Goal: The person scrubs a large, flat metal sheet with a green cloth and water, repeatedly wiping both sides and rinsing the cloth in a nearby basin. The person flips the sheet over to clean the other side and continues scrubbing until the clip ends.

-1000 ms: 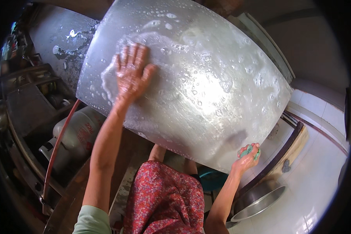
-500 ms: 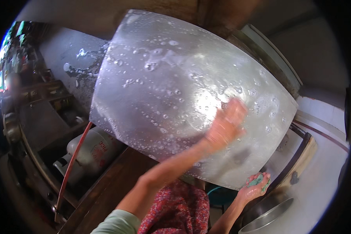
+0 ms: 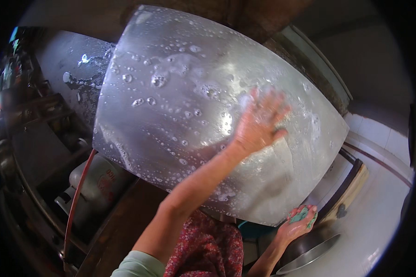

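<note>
A large flat metal sheet (image 3: 166,124) fills the middle of the view, tilted, wet and dotted with soap suds and bubbles. My left hand (image 3: 262,117) lies palm down on its right half, fingers spread and slightly blurred by motion. Close by the sheet's lower right corner, my right hand (image 3: 296,229) is closed around a green scouring pad (image 3: 299,215). Its palm is turned up and soapy.
On the lower left stands a grey gas cylinder (image 3: 94,182), with a red hose (image 3: 76,203) running past it. A metal basin (image 3: 309,254) sits at the lower right, beneath a dark-edged wooden board (image 3: 349,187). Wet grey surface (image 3: 71,57) shows behind the sheet at upper left.
My left hand has slid up and slightly left across the suds, its fingers now wider apart. The right hand keeps the scouring pad. The whole view has shifted a little.
</note>
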Available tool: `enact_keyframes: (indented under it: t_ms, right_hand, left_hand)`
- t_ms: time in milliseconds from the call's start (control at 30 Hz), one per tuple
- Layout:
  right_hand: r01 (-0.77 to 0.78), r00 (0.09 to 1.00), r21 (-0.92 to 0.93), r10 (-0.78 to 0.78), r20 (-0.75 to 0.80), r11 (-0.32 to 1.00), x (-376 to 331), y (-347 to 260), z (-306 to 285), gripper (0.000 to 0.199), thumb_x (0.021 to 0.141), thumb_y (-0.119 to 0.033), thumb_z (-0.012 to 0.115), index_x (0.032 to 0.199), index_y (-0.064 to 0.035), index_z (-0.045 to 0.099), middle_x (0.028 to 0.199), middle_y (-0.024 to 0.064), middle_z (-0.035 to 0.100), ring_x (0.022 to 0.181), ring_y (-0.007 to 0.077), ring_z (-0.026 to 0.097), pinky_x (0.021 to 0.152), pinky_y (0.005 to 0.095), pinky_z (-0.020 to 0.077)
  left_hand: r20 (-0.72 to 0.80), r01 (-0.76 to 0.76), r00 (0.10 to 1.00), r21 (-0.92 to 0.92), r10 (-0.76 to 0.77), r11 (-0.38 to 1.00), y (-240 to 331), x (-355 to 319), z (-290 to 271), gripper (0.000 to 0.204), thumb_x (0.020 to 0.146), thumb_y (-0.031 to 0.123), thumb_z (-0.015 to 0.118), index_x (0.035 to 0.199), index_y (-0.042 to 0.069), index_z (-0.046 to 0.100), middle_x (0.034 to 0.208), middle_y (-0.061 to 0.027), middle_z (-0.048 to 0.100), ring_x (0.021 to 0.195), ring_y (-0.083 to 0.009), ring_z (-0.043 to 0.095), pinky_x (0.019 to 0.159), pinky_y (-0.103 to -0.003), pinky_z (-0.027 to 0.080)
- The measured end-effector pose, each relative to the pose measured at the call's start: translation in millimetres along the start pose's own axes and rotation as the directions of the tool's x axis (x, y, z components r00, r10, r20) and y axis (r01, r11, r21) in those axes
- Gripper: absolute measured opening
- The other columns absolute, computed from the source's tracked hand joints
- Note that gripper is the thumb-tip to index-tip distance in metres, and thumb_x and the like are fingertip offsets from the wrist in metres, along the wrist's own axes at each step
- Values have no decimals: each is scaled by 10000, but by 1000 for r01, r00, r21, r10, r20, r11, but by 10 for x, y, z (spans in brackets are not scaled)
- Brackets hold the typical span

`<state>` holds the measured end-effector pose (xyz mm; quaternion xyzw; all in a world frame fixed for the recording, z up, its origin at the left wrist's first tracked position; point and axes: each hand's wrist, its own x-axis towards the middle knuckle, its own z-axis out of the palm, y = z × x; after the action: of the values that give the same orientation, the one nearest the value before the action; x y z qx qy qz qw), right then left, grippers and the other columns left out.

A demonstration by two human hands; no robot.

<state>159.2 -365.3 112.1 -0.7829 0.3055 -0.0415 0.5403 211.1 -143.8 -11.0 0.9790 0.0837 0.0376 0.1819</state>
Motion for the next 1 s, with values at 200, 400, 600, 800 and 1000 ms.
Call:
enact_keyframes:
  t_ms: [200, 400, 600, 800, 1000]
  right_hand:
    - [-12, 996, 44, 8, 92, 999, -198, -37, 301, 308, 900, -373, 565, 833, -82, 491, 648, 20, 454, 487, 109, 417, 421, 243, 268]
    - [-55, 991, 86, 44, 126, 995, -307, -46, 376, 305, 911, -348, 547, 830, -60, 482, 639, 32, 453, 464, 120, 426, 412, 251, 309]
    - [-6, 998, 104, -1, 70, 995, -141, 41, 13, 258, 905, -289, 562, 836, -48, 501, 637, 44, 488, 477, 129, 464, 412, 249, 334]
    - [-102, 994, 152, 107, -28, 983, 81, 148, -417, 285, 896, -319, 587, 821, -58, 500, 623, 43, 480, 473, 116, 445, 406, 245, 324]
    - [-147, 986, 148, 156, -52, 978, 114, 439, -733, 292, 902, -306, 600, 848, -36, 501, 623, 35, 451, 474, 115, 412, 402, 246, 322]
  left_hand:
    - [-125, 313, 948, 227, -291, 922, -1836, -224, -613, 709, 914, 612, 329, 1482, 223, 159, 1555, -36, -41, 1428, -261, -47, 1122, -468, -124]
    - [-369, 536, 812, 168, -452, 827, -3146, -647, -1044, 615, 944, 532, 347, 1432, 158, 322, 1512, -127, 233, 1414, -356, 106, 1102, -582, 29]
    - [-406, 646, 741, 212, -535, 733, -2582, -366, -770, 745, 929, 556, 361, 1474, 83, 174, 1552, -133, 60, 1433, -311, 31, 1079, -612, -22]
    - [42, -22, 999, 90, 18, 996, 556, 227, 278, 840, 861, 543, 528, 1452, 39, 205, 1531, -195, 79, 1426, -306, 47, 1136, -516, 50]
    - [222, -606, 779, 31, 586, 795, 2261, 403, 939, 717, 905, 644, 245, 1458, 188, 264, 1532, -24, 205, 1420, -245, 138, 1123, -566, 50]
